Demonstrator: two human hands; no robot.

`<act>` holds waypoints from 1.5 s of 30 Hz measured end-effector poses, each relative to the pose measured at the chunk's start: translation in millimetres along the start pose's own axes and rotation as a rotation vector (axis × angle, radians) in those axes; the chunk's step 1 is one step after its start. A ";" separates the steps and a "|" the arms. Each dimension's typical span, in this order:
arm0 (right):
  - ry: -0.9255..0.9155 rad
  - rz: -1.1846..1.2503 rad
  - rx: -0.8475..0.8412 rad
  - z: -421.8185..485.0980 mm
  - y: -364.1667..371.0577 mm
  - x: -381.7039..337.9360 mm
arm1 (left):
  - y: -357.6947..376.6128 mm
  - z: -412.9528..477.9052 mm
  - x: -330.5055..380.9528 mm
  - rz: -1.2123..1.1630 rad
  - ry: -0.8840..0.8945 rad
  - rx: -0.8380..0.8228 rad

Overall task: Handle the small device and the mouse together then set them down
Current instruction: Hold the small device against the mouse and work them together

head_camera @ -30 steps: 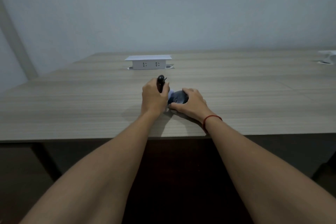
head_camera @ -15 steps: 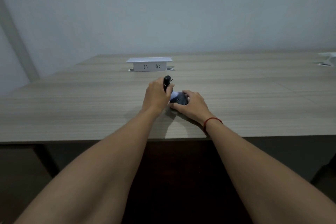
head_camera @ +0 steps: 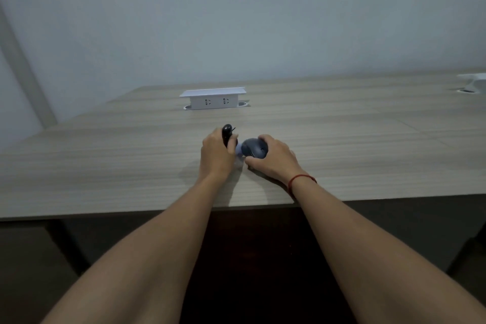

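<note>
Mouse (head_camera: 254,148) now tipped up in right hand (head_camera: 273,159); left hand (head_camera: 217,156) grips small device (head_camera: 226,132) upright. Both look light, rigid; hold by sides over counter (head_camera: 368,144).

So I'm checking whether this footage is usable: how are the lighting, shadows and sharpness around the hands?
Head view: dim, flat, bluish light with no glare; soft shadows lie on the table under the left hand and right hand. The device and mouse are small, dark and slightly soft, so fine detail is lost. Wide-angle stretch enlarges the forearms at the bottom edge.
</note>
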State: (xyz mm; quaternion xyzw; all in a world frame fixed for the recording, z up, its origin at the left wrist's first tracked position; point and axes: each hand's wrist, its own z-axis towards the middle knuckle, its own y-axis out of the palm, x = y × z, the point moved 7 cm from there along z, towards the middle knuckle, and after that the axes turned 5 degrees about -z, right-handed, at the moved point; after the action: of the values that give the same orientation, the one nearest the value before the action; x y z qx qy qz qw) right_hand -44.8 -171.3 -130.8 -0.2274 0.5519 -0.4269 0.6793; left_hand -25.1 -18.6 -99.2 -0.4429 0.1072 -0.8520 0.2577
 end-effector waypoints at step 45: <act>-0.009 0.273 -0.008 -10.7 -11.6 -5.0 | -10.5 8.3 -4.0 -0.045 -0.067 0.121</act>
State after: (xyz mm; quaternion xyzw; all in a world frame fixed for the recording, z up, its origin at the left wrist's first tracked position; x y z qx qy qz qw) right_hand -58.9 -171.6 -122.0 -0.1549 0.5763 -0.3272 0.7327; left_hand -20.2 -7.3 -92.8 -0.4569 0.0369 -0.8473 0.2683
